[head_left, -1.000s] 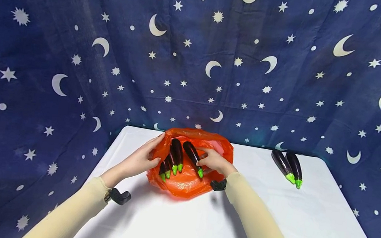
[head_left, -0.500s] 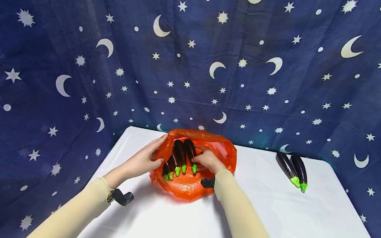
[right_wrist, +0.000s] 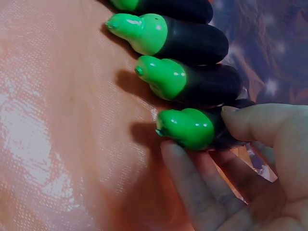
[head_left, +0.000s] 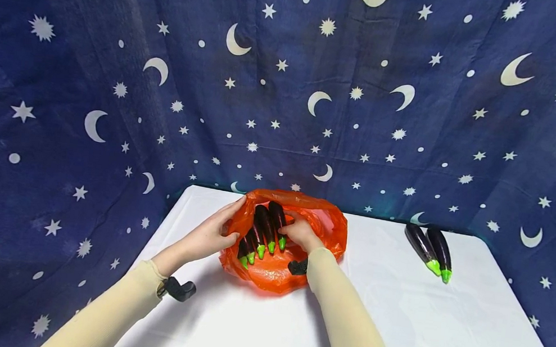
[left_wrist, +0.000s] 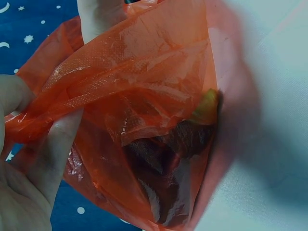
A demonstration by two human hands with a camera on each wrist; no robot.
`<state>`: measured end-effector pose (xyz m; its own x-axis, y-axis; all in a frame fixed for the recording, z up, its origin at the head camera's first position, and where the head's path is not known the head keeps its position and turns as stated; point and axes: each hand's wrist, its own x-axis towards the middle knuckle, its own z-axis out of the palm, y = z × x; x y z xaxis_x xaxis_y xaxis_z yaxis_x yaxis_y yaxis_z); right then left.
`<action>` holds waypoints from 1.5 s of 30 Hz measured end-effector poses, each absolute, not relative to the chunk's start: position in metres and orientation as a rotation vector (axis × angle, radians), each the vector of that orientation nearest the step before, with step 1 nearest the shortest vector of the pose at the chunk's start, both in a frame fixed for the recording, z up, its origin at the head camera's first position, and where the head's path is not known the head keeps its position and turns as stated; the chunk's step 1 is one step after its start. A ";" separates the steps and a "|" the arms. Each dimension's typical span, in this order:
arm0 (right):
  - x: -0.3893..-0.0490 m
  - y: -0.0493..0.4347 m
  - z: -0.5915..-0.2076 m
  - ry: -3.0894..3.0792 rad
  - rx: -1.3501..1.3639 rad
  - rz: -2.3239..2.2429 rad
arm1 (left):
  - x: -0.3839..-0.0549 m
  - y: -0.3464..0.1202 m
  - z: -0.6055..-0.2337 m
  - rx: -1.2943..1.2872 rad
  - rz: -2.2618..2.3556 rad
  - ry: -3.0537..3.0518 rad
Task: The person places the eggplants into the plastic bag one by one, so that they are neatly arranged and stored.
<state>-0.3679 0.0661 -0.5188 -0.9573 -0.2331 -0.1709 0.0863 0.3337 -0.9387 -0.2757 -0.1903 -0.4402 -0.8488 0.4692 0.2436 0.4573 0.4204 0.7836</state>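
Observation:
An orange-red plastic bag [head_left: 272, 280] lies on its side with its mouth facing me. My left hand [head_left: 205, 238] pinches the bag's left rim between thumb and fingers, as the left wrist view also shows. Inside, several dark purple eggplants lie side by side, their green stem ends toward me. My right hand [head_left: 301, 233] reaches into the bag and holds the rightmost eggplant [right_wrist: 192, 127], thumb on top and fingers along its other side. This eggplant lies close beside its neighbour [right_wrist: 173, 79]. Through the film in the left wrist view, an eggplant [left_wrist: 173, 173] shows dimly.
Two more eggplants [head_left: 420, 248] lie together on the white table [head_left: 476, 324] at the back right. A dark blue curtain [head_left: 287, 84] with moons and stars hangs behind the table and along its sides.
My right hand has moved left inside the bag, bringing the held eggplant up against the row. My left hand keeps its grip on the rim. The view has shifted slightly.

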 end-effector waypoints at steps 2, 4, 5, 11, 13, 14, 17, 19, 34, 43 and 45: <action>-0.368 0.066 -0.519 2.335 -0.129 -1.665 | -0.275 -0.190 -0.440 0.858 1.442 2.641; -0.367 0.065 -0.520 2.364 -0.143 -1.649 | -0.275 -0.189 -0.439 0.858 1.438 2.641; -0.367 0.065 -0.520 2.373 -0.147 -1.643 | -0.275 -0.189 -0.439 0.858 1.438 2.639; -0.366 0.063 -0.521 2.479 -0.236 -1.552 | -0.273 -0.188 -0.437 0.863 1.447 2.626; -0.366 0.063 -0.520 2.493 -0.257 -1.521 | -0.273 -0.187 -0.437 0.864 1.451 2.623; -0.365 0.063 -0.520 2.491 -0.256 -1.511 | -0.273 -0.187 -0.437 0.864 1.453 2.621; -0.364 0.063 -0.518 2.508 -0.276 -1.469 | -0.272 -0.187 -0.437 0.863 1.453 2.619; -0.363 0.063 -0.517 2.545 -0.300 -1.434 | -0.272 -0.186 -0.436 0.861 1.452 2.620; -0.359 0.073 -0.516 2.583 -0.361 -1.464 | -0.270 -0.187 -0.436 0.877 1.499 2.580; -0.348 0.091 -0.510 2.449 -0.386 -1.510 | -0.270 -0.190 -0.437 0.853 1.490 2.582; -0.344 0.095 -0.510 2.418 -0.405 -1.516 | -0.269 -0.191 -0.436 0.843 1.479 2.593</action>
